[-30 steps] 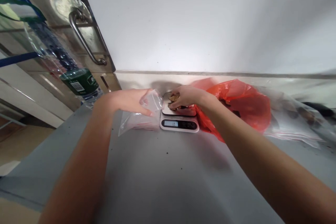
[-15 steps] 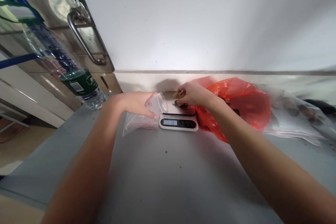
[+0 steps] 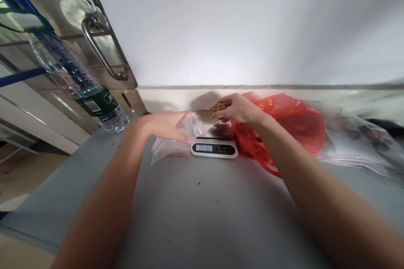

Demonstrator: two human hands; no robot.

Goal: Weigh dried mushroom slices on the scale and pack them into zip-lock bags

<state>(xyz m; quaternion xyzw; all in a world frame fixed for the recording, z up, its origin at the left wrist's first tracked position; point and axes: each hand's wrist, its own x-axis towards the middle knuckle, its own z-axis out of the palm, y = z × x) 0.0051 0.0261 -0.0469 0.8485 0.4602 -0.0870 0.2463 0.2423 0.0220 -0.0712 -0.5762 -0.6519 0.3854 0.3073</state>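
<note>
At center, a small scale (image 3: 214, 150) has a lit display (image 3: 203, 148) with digits too blurred to read surely. At left, a bottle's (image 3: 114, 122) green label (image 3: 100, 107) carries a barcode (image 3: 92, 106); its lettering is illegible.

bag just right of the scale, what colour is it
The bag is bright red; the head view shows it best.

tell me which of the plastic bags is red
The red bag is the one just right of the scale; the bag held in the left hand and the far-right bags are clear plastic.
</note>
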